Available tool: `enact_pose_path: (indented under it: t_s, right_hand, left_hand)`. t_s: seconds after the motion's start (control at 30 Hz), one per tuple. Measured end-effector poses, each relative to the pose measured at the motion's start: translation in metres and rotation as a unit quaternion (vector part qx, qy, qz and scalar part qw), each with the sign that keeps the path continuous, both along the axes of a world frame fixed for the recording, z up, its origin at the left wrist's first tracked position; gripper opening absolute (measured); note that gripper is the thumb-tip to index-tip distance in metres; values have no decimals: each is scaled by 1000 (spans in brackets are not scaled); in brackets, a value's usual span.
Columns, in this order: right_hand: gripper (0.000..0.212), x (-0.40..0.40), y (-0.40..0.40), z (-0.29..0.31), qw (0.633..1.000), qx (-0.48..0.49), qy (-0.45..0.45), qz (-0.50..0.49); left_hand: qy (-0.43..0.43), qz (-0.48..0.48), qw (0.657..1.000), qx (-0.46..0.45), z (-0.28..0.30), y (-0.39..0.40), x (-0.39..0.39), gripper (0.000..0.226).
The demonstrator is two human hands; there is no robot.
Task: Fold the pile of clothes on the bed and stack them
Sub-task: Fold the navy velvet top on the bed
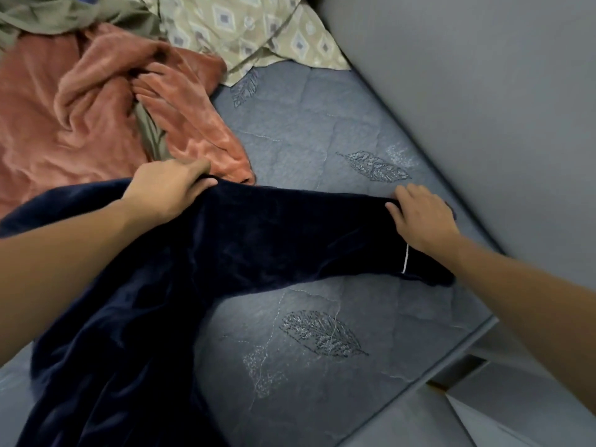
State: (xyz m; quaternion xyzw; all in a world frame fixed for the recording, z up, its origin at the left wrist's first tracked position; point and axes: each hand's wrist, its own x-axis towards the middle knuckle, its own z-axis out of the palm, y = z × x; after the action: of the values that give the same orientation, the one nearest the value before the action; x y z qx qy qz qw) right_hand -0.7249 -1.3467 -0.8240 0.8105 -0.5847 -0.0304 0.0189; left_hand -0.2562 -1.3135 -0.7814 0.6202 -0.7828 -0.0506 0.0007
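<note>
A dark navy velvet garment (225,253) lies spread across the grey bed (322,333), one long part stretched out to the right. My left hand (167,188) grips its upper edge near the middle of the view. My right hand (419,217) pinches the same edge at the far right end, thumb underneath. A thin white stitch shows near the right wrist. Behind the navy piece lies a crumpled salmon-pink fleece garment (80,108), with an olive cloth (64,14) partly under and behind it.
A beige cloth with a diamond pattern (251,30) lies at the head of the bed. A grey wall (483,91) runs along the right side. The bed's corner and edge (467,343) drop off at the lower right.
</note>
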Motion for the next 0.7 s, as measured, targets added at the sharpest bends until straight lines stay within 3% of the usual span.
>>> enact_pose_path:
  t_s: [0.23, 0.4, 0.7]
  right_hand:
    - [19, 25, 5, -10, 998, -54, 39, -2]
    - [25, 108, 20, 2, 997, 24, -16, 74]
    - [40, 289, 35, -4, 973, 103, -156, 133]
  left_hand:
    - [-22, 19, 999, 15, -18, 17, 14, 35]
    - [-20, 25, 999, 12, -1, 31, 47, 47]
    - [-2, 55, 998, 17, 13, 57, 141, 42]
